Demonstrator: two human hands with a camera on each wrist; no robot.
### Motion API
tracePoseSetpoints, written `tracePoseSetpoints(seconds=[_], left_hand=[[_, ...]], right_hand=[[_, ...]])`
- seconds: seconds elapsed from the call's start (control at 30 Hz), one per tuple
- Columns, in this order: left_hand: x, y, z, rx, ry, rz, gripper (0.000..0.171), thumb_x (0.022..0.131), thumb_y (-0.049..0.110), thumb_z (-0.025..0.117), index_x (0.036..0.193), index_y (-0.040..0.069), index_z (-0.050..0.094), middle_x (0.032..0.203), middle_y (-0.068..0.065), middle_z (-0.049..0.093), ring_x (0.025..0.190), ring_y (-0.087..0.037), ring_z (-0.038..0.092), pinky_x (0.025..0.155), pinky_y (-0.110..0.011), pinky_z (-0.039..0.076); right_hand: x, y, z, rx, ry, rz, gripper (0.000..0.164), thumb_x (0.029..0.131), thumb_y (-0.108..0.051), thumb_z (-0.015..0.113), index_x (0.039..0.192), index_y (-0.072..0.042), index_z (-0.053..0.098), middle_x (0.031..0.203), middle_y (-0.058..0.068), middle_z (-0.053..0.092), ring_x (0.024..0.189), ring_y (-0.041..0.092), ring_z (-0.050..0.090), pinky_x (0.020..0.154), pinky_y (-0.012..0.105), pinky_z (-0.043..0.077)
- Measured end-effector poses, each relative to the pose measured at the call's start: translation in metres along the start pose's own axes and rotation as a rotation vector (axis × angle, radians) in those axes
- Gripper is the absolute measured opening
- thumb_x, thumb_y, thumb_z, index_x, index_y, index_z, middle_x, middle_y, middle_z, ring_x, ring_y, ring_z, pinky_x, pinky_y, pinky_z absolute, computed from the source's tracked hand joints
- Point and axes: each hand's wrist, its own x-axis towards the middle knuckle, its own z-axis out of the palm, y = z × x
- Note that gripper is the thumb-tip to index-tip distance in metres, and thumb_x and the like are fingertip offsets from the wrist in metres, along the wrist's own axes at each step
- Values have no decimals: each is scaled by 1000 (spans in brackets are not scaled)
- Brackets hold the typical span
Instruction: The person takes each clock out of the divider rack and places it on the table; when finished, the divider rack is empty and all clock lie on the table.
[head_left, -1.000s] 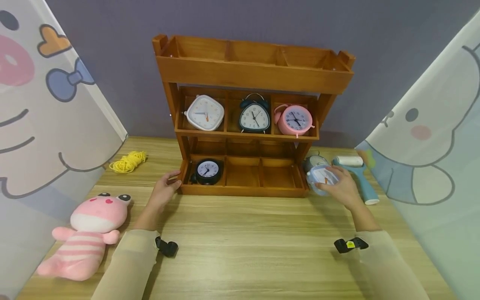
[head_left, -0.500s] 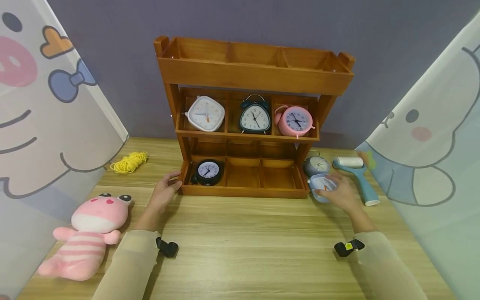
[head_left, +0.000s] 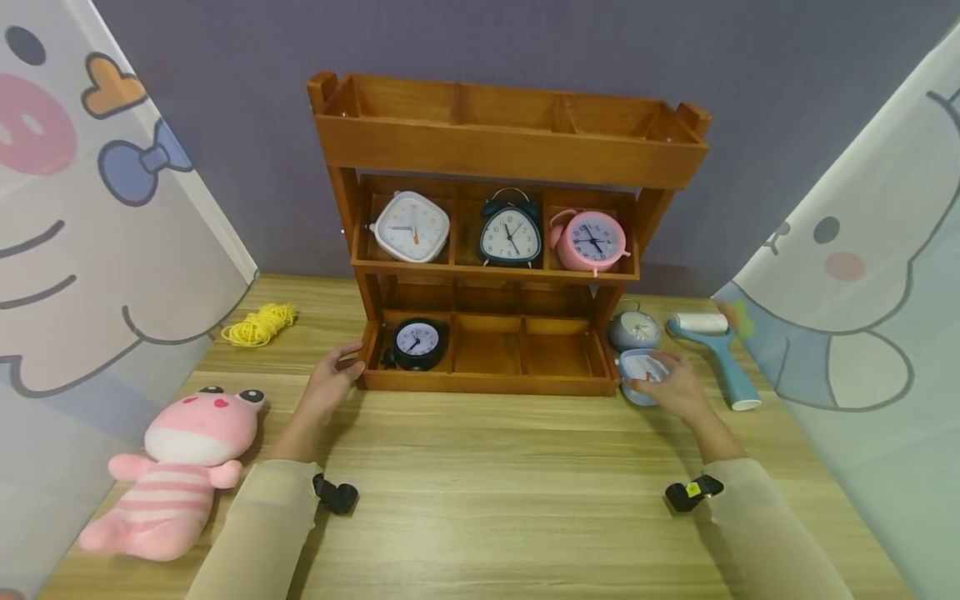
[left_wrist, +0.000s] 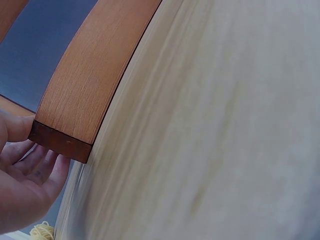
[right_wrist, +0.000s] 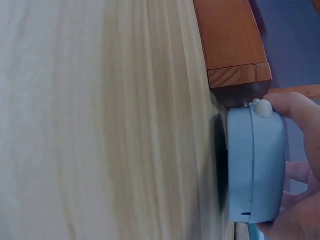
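My right hand (head_left: pixel 678 387) grips a light-blue, rounded alarm clock (head_left: pixel 637 371), its face partly covered by the fingers. In the right wrist view the clock (right_wrist: pixel 255 165) sits close over the tabletop, right beside the end of the wooden shelf (right_wrist: pixel 232 35). A grey alarm clock (head_left: pixel 634 330) stands just behind it. Over on the left, my left hand (head_left: pixel 330 383) touches the end of the lowest tier of the shelf (head_left: pixel 487 382). Thumb and fingertips rest against that end (left_wrist: pixel 60 142) in the left wrist view.
The middle tier bears white (head_left: pixel 411 227), dark green (head_left: pixel 510 236) and pink (head_left: pixel 592 242) alarm clocks. A black clock (head_left: pixel 416 343) occupies the lowest left compartment. A lint roller (head_left: pixel 720 358) lies right; yellow cord (head_left: pixel 260 325) and a pink frog plush (head_left: pixel 180 467) lie left.
My right hand has lowered the blue alarm clock slightly toward the table, uncovering more of the grey clock behind. The left hand stays at the shelf's end.
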Motion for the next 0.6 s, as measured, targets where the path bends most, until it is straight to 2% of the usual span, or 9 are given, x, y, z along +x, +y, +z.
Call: tracePoseSetpoints(seconds=[0.3,0.6], left_hand=[[1,-1,-1,-2,0,15,46,102,3,46,147,-4,35,147,-28,33,129,-39,39,102,-47,37],[0,1,-1,-8,-10,12,47,102,3,46,147,-4,34,146,-29,32,129,-39,39,102,-48,37]], right_hand=[[-1,-2,-3,12,-60,-8,90,84,-43,74,142,13,34,144,40,19,128,60,23,101,68,25],[1,-9,-10,19,-126,-30,90,87,-39,73,143,15,30,144,43,17,128,61,23,101,68,26]])
